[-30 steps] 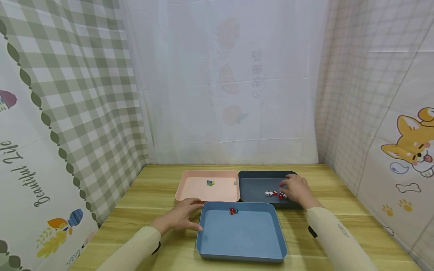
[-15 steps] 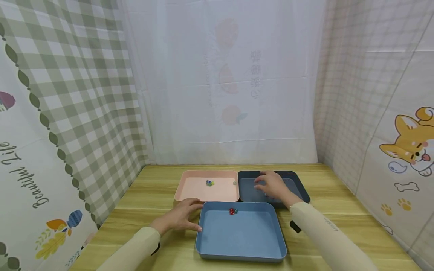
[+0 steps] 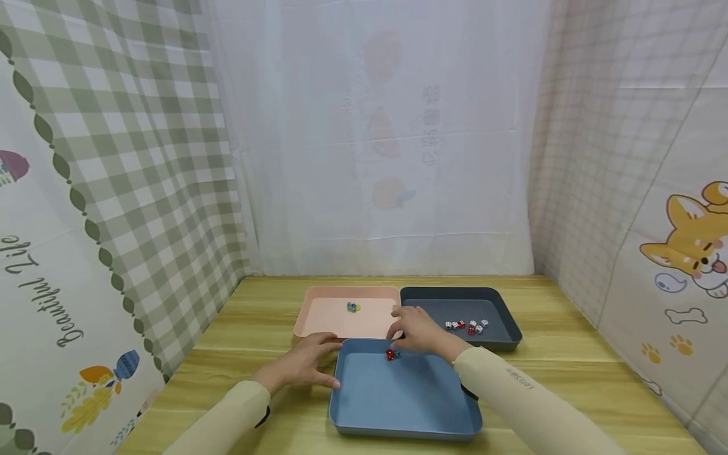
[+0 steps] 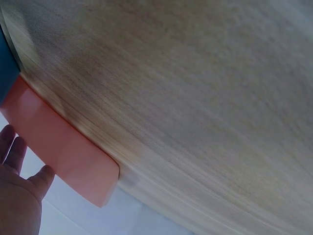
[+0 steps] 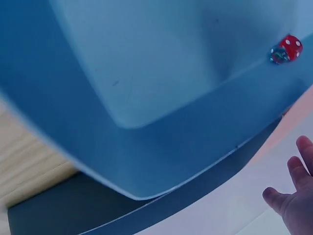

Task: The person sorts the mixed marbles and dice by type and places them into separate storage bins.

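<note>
My right hand point(image 3: 421, 332) hovers over the far edge of the blue tray point(image 3: 406, 398), fingers spread and lightly bent. Just below its fingertips lie red dice point(image 3: 389, 355) and a small teal marble point(image 3: 397, 354). In the right wrist view a red die point(image 5: 292, 46) sits against a glassy marble point(image 5: 279, 55), and the fingers hold nothing visible. My left hand point(image 3: 301, 363) stays at the blue tray's left side, its thumb and fingers apart near the rim.
Behind the blue tray stand a pink tray point(image 3: 372, 325) with several marbles point(image 3: 353, 308) and a dark navy tray point(image 3: 449, 303) with several red and white dice point(image 3: 471, 328). Wooden table point(image 3: 256, 316) surrounds them; curtains point(image 3: 370, 253) enclose the back and sides.
My right hand has moved left from the navy tray to above the blue tray's far edge. A white die now shows apart at the right of the navy tray's dice. The left hand stays put.
</note>
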Demonstrator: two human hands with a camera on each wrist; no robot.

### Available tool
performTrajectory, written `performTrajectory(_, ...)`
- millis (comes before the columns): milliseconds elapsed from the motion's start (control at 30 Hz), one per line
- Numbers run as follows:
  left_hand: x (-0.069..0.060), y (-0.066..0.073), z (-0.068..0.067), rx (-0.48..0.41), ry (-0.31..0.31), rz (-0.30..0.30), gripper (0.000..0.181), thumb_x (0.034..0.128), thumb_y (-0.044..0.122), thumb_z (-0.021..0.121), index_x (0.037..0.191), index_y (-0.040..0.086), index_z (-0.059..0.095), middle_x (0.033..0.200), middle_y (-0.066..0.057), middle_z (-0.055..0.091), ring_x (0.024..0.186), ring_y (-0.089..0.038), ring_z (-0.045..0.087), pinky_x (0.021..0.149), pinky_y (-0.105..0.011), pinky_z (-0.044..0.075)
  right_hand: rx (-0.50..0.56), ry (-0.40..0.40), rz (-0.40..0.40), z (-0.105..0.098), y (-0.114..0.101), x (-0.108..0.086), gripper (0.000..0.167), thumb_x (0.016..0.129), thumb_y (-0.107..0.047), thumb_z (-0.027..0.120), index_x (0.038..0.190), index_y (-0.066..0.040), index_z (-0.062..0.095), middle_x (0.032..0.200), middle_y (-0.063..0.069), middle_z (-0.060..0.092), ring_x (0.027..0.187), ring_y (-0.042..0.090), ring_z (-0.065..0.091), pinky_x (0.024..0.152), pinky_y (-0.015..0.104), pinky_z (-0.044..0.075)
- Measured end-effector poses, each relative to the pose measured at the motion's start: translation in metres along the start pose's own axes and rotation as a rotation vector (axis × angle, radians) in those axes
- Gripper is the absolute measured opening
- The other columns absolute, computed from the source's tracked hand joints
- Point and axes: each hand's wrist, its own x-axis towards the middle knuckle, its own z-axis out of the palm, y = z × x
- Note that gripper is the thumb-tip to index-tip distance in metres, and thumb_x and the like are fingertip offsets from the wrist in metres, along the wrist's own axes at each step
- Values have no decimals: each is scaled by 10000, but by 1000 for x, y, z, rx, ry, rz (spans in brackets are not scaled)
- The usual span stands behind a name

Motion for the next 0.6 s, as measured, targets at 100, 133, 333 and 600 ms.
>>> performTrajectory(100,0,0,0,3,5,18,868,785,612,751,1431,78,529,1488,-165,416,1373,-348,375,1074,-556,355,-22,-41,22,3,-4,0,115,833,-252,812,931,-203,781,1358,193,558,1311,423,438,1049,706,268)
performTrajectory(133,0,1,0,4,7,23,868,785,615,749,1429,75,529,1484,-168,418,1368,-353,379,1068,-561,358,-30,-55,34,4,-4,0,117,828,-256,817,927,-205,781,1357,188,560,1313,415,438,1051,706,265)
performTrajectory(333,-1,1,-1,-12,8,17,865,790,607,750,1433,74,525,1489,-173,411,1376,-357,368,1074,-569,346,-44,-112,89,13,-5,-1,129,814,-259,828,929,-216,790,1387,155,552,1356,383,407,1075,699,231)
performTrajectory(600,-1,1,-2,-30,-5,-1,862,790,599,755,1442,86,519,1498,-170,400,1392,-345,347,1090,-558,331,-14,-103,55,22,-6,-3,89,817,-251,821,896,-235,783,1388,166,546,1370,411,379,1067,720,210)
